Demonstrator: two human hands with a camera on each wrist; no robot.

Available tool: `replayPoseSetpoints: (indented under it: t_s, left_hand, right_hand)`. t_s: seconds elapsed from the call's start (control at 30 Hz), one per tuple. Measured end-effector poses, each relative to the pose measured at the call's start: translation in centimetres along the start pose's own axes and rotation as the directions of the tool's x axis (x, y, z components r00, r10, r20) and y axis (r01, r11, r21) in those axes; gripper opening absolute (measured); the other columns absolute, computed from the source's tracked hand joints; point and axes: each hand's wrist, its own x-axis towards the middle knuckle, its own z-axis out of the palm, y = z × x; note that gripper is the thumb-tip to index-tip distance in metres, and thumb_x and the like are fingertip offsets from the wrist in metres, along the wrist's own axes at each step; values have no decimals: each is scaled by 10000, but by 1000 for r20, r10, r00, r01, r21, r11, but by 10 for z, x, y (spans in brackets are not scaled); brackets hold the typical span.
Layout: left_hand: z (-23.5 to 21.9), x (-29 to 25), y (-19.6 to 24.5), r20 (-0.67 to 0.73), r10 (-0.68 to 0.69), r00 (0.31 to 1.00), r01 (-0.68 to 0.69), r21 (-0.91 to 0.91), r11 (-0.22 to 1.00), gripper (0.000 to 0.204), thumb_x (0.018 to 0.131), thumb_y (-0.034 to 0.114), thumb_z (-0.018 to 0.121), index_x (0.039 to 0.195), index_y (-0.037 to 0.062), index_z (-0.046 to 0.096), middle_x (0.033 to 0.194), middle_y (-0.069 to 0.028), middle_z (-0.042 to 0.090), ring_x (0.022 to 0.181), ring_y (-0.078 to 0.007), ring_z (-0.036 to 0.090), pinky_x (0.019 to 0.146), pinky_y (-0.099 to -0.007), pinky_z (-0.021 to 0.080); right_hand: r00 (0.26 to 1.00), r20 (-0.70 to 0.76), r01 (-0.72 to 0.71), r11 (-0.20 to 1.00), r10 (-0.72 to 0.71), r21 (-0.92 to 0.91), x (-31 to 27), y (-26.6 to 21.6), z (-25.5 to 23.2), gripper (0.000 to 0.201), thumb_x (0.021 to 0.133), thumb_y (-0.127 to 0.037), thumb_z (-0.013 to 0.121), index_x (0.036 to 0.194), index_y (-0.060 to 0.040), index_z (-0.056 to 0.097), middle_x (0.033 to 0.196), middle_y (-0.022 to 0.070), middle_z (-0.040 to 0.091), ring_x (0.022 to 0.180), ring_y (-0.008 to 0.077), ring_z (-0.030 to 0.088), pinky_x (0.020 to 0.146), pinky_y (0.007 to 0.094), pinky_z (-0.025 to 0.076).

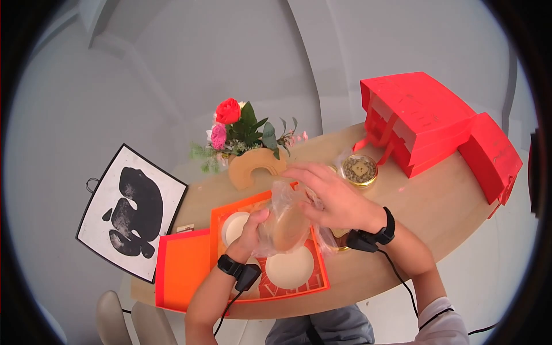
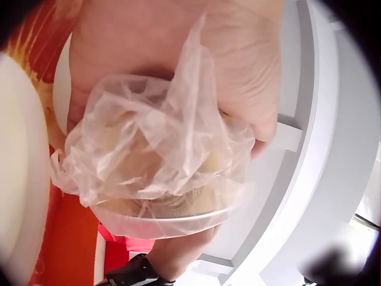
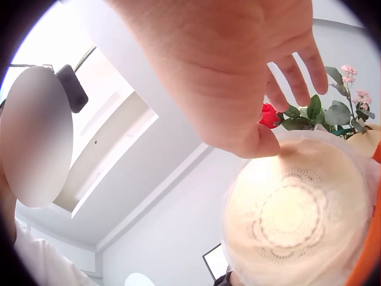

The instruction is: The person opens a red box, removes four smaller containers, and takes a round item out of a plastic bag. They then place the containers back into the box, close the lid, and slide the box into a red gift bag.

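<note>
A round container in a clear plastic bag [image 1: 290,227] is held up over the orange box [image 1: 319,261]. The left hand [image 1: 253,233] grips it from the side, its fingers mostly hidden behind it; in the left wrist view crumpled plastic [image 2: 155,149] covers the container below the palm [image 2: 178,53]. The right hand [image 1: 339,198] is at the container's upper right, fingers extended. The right wrist view shows the right thumb touching the rim of the round, patterned face [image 3: 292,214], with the other fingers of that hand [image 3: 220,77] spread and straight.
The box has round white recesses [image 1: 289,268]. Behind it stand flowers [image 1: 228,111] on a tan arch [image 1: 247,167]. A gold-rimmed jar [image 1: 359,170] is on the table [image 1: 422,201], a red gift box [image 1: 422,121] back right, a black-and-white picture [image 1: 132,213] left.
</note>
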Motion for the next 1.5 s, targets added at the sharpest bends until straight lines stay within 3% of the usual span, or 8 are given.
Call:
replayPoseSetpoints:
  t_s: [0.57,0.67,0.87,1.13,1.27,1.33,1.47,1.5]
  left_hand:
    - [2,-3,1,-9,-70,998,69,-79,994,931,940,791,367,1569,105,337,1528,-132,468,1359,-301,513,1138,-469,426]
    - [2,5,4,198,-64,978,116,-265,957,850,992,751,281,1568,128,341,1533,-120,458,1366,-290,506,1129,-483,439]
    - [7,4,6,-125,48,991,-48,1,999,604,1093,497,315,1529,85,379,1506,-132,480,1367,-284,506,1135,-515,442]
    - [-4,-1,4,24,128,991,-105,-435,894,547,1087,421,389,1502,66,402,1503,-147,482,1354,-302,517,1132,-514,450]
    - [15,-4,16,-51,115,992,-118,-62,991,630,1057,548,383,1500,103,432,1489,-105,516,1327,-283,545,1093,-491,467]
    - [9,-2,18,196,12,981,104,-568,816,670,1045,580,378,1505,96,431,1494,-119,510,1324,-309,544,1088,-509,461]
    - [7,-2,19,155,26,988,58,-515,855,675,1045,573,387,1512,87,427,1491,-137,509,1321,-328,542,1096,-520,448]
    - [11,-2,21,94,174,980,-162,-125,979,669,1050,561,387,1512,79,425,1488,-140,511,1323,-328,542,1095,-527,446]
  right_hand:
    - [996,91,-20,992,9,125,5,-9,4,510,785,-101,808,1221,-59,548,1017,102,574,1013,275,603,902,395,502]
    - [997,70,-24,994,17,106,4,-6,4,541,772,-139,844,1220,-60,550,1019,100,570,963,260,600,847,388,505]
    - [989,19,-146,981,145,127,3,-2,6,475,806,-143,836,1185,-64,560,906,71,573,802,219,583,694,364,498]
    - [994,-50,-91,994,94,67,2,3,13,352,845,-172,815,1095,-70,589,888,52,579,765,204,589,674,339,502]
    - [994,-54,-98,995,99,24,2,-1,11,264,855,-177,805,1012,-80,617,907,48,586,752,194,591,672,335,501]
    - [996,-53,-75,997,76,29,2,-1,9,237,857,-175,801,982,-82,622,920,49,589,751,195,592,670,336,500]
    - [998,-36,-46,999,47,13,2,-1,8,199,869,-166,788,918,-80,616,967,52,603,763,210,601,673,342,501]
    - [998,-37,-45,999,46,13,2,-1,8,199,869,-166,788,918,-80,616,967,52,603,763,210,601,673,342,501]
